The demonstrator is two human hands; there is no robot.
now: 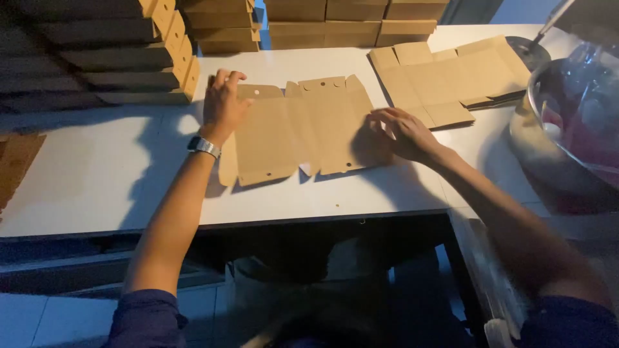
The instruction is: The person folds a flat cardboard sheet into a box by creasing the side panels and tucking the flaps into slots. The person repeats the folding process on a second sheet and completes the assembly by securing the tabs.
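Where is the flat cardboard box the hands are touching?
The flat cardboard box lies mid-table in the head view, between the left hand and right hand, near a stack of flat blanks.

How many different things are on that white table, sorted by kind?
Flat brown cardboard cutout under the left hand and right hand: 1
Pile of flat cutouts: 1
Groups of folded brown boxes: 2, left and back
Metal bowl: 1
Wristwatch: 1
Total: 6
The number of boxes in each group is too dim to tell.
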